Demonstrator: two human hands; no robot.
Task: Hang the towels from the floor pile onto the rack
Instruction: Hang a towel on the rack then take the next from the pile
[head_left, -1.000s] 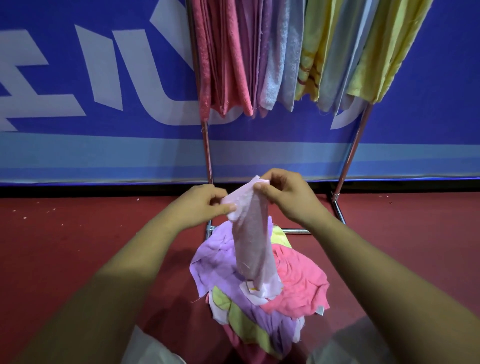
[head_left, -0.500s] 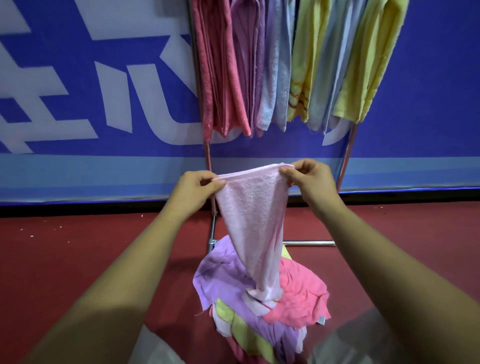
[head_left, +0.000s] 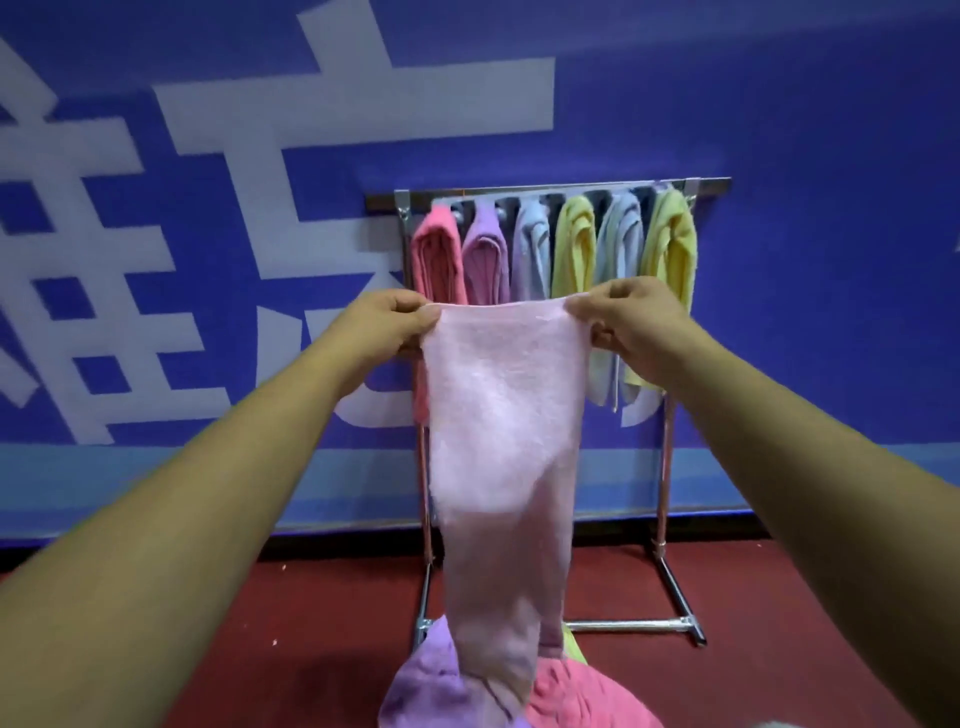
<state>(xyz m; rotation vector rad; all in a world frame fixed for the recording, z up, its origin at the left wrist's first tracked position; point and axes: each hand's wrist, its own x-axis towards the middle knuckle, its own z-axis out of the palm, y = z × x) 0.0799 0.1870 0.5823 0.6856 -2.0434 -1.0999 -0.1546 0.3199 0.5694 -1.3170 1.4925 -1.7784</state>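
A pale pink towel (head_left: 501, 426) hangs stretched between my hands, its top edge taut. My left hand (head_left: 387, 322) pinches its left top corner and my right hand (head_left: 631, 325) pinches its right top corner. The towel's lower end still reaches down to the floor pile (head_left: 566, 693) of purple and pink towels at the bottom of the view. Behind it stands the metal rack (head_left: 550, 188), with several towels (head_left: 574, 244) in pink, purple, blue and yellow draped over its top bar.
A blue banner wall (head_left: 208, 260) with large white characters runs behind the rack. The rack's chrome legs and base bar (head_left: 631, 623) stand on the dark red floor (head_left: 322, 613).
My hands have risen and moved apart, spreading the pink towel flat and lifting it from the pile. The view has tilted upward, so the rack's top bar now shows.
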